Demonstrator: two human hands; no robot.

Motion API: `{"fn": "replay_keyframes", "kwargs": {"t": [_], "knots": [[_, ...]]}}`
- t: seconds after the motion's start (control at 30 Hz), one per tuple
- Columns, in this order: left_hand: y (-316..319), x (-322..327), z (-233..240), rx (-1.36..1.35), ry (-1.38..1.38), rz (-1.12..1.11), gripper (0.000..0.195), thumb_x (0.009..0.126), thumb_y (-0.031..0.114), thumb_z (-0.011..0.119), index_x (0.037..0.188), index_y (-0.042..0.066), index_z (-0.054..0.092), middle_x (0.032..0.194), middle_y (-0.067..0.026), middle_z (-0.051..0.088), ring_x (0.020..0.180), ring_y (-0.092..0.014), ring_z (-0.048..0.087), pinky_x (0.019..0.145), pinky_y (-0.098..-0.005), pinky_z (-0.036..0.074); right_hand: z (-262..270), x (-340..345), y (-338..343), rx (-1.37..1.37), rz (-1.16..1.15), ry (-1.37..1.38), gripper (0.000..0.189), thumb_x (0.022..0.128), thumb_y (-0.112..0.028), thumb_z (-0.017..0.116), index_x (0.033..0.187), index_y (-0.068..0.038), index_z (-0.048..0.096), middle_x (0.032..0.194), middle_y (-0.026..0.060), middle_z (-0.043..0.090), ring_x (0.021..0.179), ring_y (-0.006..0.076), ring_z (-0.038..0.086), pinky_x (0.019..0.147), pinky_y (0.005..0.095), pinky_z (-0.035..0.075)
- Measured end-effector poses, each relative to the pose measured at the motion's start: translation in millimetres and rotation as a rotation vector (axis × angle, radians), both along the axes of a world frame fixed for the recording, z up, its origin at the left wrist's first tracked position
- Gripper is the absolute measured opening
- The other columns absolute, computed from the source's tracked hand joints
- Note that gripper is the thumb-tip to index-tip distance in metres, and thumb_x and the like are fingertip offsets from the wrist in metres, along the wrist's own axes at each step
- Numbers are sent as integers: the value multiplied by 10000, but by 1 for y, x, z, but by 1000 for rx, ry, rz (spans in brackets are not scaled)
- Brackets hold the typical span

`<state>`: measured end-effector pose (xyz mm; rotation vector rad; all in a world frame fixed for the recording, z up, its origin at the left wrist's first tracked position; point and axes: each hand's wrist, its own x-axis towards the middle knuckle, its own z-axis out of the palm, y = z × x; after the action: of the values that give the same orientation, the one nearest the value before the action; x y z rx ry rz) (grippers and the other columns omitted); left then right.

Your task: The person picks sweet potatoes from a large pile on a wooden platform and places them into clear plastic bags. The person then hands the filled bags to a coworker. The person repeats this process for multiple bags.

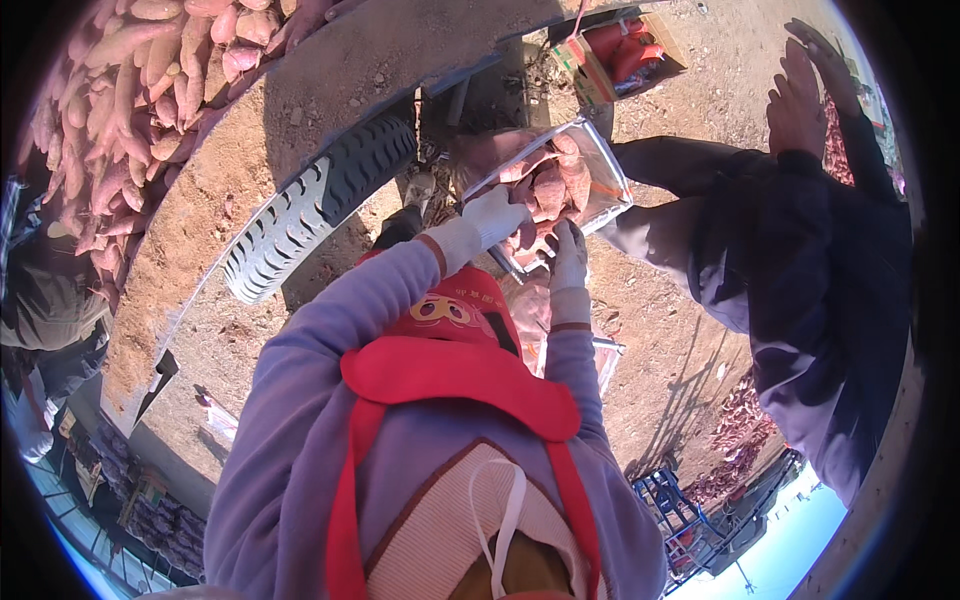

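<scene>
My left hand [501, 215], in a white knit glove, reaches into a clear plastic bag or liner [619, 176] with pale edges. Its fingers rest on reddish sweet potatoes [550, 193] inside; whether they grip one is hidden. My right hand [568, 255], in a white glove with darkened fingertips, is at the near edge of this container, its fingers curled against the lowest sweet potatoes. The two hands are a short way apart. A red apron [457, 307] with a cartoon print and writing hangs below my chest.
A large heap of sweet potatoes [150, 90] lies at upper left, beyond a dusty ledge [202, 172] and a tyre [315, 210]. A cardboard box [589, 71] with red bags stands ahead. A person in dark clothes [810, 300] is close on the right; another person [52, 300] is at far left.
</scene>
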<state>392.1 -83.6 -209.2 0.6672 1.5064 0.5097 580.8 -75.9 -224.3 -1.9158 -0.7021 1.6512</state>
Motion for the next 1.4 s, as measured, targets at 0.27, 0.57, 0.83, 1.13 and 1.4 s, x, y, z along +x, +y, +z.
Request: {"fn": "replay_keyframes", "kwargs": {"t": [0.27, 0.57, 0.83, 1.13, 1.4], "knots": [[-27, -21, 57, -100, -431, -402, 397, 983, 178, 559, 1348, 27, 514, 1158, -59, 638, 975, -114, 621, 850, -278, 519, 71, 40, -61, 36, 356, 96, 430, 923, -475, 611, 1042, -63, 646, 763, 14, 615, 669, 132, 577, 622, 254, 451], [-51, -154, 175, -50, -246, -187, 420, 957, 92, 570, 1358, -7, 495, 1233, -108, 605, 1115, -180, 576, 992, -304, 455, 20, 174, -229, -149, -897, -201, 465, 937, -547, 567, 691, -153, 552, 638, -4, 493, 560, 155, 466, 577, 271, 427], [-8, -311, 225, 514, 337, -74, 347, 926, 169, 632, 1232, 5, 616, 1072, -67, 690, 957, -128, 644, 843, -289, 522, 25, 60, -141, -28, -636, 158, 322, 948, -422, 622, 1018, -108, 647, 859, 35, 685, 711, 158, 645, 610, 276, 528], [170, -399, 153, 343, 1199, -175, 656, 818, 518, 638, 1199, -14, 595, 1053, -238, 680, 1016, -339, 671, 878, -419, 518, 45, -40, -105, -22, -228, 212, 268, 960, -280, 623, 1117, -63, 648, 928, 53, 700, 819, 159, 675, 700, 270, 541], [211, -375, 132, 198, 1101, -133, 768, 716, 472, 712, 1185, -100, 504, 1054, -282, 675, 1029, -398, 660, 867, -418, 524, 46, -38, -157, -103, -493, 210, 278, 935, -287, 647, 1099, -62, 644, 908, 70, 698, 756, 172, 670, 690, 297, 546]]}}
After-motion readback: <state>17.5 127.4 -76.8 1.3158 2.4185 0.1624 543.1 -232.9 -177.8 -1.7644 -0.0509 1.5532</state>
